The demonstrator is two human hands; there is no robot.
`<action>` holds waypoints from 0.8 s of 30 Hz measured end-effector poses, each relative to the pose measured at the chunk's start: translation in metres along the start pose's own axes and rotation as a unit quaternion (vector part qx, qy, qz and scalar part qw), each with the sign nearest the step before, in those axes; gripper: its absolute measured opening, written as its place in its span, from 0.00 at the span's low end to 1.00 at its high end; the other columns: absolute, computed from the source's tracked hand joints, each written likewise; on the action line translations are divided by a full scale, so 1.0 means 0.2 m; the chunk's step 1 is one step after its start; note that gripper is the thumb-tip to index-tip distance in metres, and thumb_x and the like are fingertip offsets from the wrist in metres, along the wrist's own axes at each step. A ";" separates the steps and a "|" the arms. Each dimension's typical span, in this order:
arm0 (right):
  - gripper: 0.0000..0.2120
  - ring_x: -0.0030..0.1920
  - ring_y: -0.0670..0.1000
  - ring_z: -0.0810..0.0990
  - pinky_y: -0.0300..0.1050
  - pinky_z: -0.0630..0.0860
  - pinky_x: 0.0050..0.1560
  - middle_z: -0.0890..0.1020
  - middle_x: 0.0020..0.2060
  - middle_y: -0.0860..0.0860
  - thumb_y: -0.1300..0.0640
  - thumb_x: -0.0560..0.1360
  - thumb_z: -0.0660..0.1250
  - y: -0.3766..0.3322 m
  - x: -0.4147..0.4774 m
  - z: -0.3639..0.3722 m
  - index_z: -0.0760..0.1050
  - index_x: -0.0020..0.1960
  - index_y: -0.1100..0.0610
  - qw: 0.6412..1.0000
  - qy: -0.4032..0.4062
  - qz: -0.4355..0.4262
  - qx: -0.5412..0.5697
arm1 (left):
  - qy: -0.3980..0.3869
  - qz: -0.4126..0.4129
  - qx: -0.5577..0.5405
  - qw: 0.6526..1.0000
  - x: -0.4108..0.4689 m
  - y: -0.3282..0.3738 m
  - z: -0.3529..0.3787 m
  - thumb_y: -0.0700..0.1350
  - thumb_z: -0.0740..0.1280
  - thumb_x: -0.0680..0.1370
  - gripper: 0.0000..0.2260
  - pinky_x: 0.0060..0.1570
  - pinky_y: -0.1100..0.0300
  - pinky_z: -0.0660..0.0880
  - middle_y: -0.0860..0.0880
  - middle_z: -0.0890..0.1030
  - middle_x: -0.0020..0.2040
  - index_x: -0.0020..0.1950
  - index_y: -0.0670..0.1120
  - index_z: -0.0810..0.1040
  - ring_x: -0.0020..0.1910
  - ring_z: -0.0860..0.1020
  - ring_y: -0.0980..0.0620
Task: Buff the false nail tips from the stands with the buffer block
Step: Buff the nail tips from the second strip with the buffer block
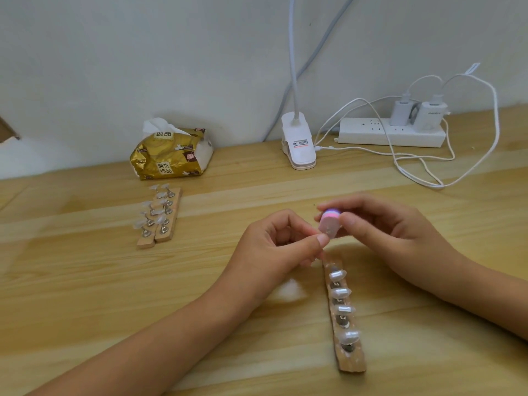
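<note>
Near stand (345, 318): a wooden strip lay on the table (85, 281) at near right, running near to far, with four clear nail tips (341, 292) seated on metal holders along it; its far end sat under the hands.
White patch (290, 290): a small pale fluffy spot lay on the table just left of the near stand – its nature could not be told.
Left hand (274, 241): fingers curled, thumb and forefinger closed on something small at the block's lower edge; whether this was a nail tip could not be told.
Right hand (380, 224): pinched the buffer block (330, 225) between thumb and fingers, above the far end of the near stand.
Buffer block: pink and purple with a pale face turned toward the camera, held clear of the table between both hands.
Far stands (158, 215): two wooden strips lay side by side at left, well apart from the hands, carrying clear tips.
Tissue pack (171, 151): gold wrapper, open, a white sheet sticking up – just beyond the far stands.
Clip lamp (298, 144): white, standing near the wall.
Power strip (391, 132): white, far right, with two chargers plugged in and white cables looping over the table.
</note>
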State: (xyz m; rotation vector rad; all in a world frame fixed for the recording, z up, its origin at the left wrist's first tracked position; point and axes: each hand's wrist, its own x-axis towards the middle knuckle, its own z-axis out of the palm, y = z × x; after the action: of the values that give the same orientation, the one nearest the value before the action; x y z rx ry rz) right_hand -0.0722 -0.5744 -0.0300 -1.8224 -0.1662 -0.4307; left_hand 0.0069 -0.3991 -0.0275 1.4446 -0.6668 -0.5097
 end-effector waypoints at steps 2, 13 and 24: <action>0.12 0.51 0.49 0.85 0.37 0.79 0.53 0.85 0.51 0.50 0.57 0.76 0.64 0.00 0.00 0.00 0.80 0.57 0.54 1.000 -0.001 0.003 0.007 | -0.003 0.001 0.003 1.000 0.00 0.00 0.00 0.35 0.72 0.73 0.07 0.34 0.67 0.74 0.48 0.82 0.32 0.37 0.45 0.79 0.32 0.79 0.56; 0.12 0.50 0.50 0.85 0.37 0.79 0.50 0.85 0.48 0.54 0.55 0.74 0.66 -0.01 0.00 0.01 0.80 0.56 0.55 0.999 0.016 0.009 0.026 | -0.003 0.005 0.003 1.000 0.01 -0.01 -0.01 0.36 0.72 0.73 0.06 0.33 0.67 0.73 0.48 0.82 0.32 0.39 0.44 0.79 0.30 0.78 0.57; 0.11 0.51 0.52 0.84 0.40 0.80 0.51 0.84 0.48 0.57 0.56 0.76 0.66 -0.01 0.00 0.00 0.79 0.56 0.58 0.999 0.011 0.008 0.032 | -0.006 0.006 0.007 1.000 0.00 -0.01 -0.01 0.36 0.72 0.73 0.07 0.34 0.67 0.74 0.47 0.82 0.33 0.38 0.46 0.79 0.31 0.78 0.57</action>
State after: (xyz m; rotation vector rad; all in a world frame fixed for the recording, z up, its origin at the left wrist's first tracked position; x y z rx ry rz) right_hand -0.0732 -0.5735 -0.0284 -1.7549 -0.1480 -0.4285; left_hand 0.0090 -0.3978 -0.0293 1.4515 -0.6884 -0.5051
